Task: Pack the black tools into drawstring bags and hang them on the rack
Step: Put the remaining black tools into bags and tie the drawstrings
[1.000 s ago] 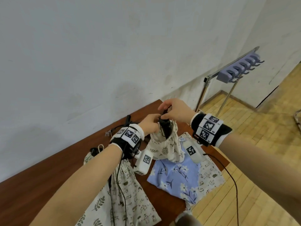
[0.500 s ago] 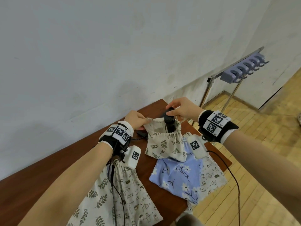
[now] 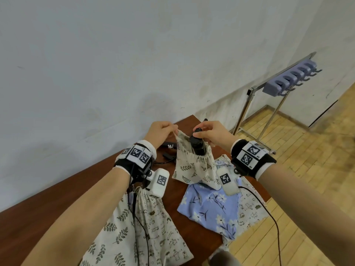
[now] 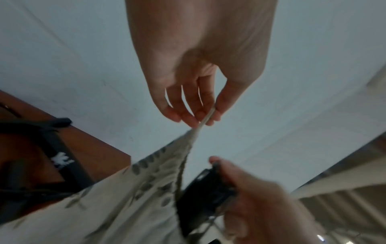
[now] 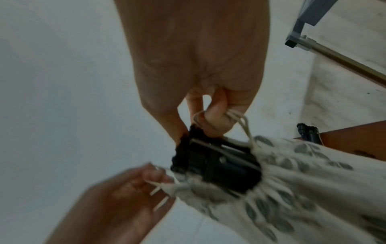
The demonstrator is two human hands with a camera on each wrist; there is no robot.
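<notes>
Left hand [image 3: 160, 131]: fingers pinch the cord at the rim of the leaf-print bag [image 3: 194, 166], lifting one side.
Right hand [image 3: 210, 132]: fingers curl round the top of the black tool [image 3: 197, 145] and the other cord.
Black tool: upright, lower half inside the bag's mouth.
Surface [image 3: 48, 204]: carries three flat bags; another black tool [image 3: 170, 145] lies behind.
Rack [image 3: 284, 84]: stands on the floor, well apart.

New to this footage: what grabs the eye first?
Mid-frame above the brown table, the left hand pinches the rim of a leaf-print drawstring bag while the right hand holds a black tool sticking out of its mouth. Far right, on the wooden floor, stands a rack with purple hooks.
</notes>
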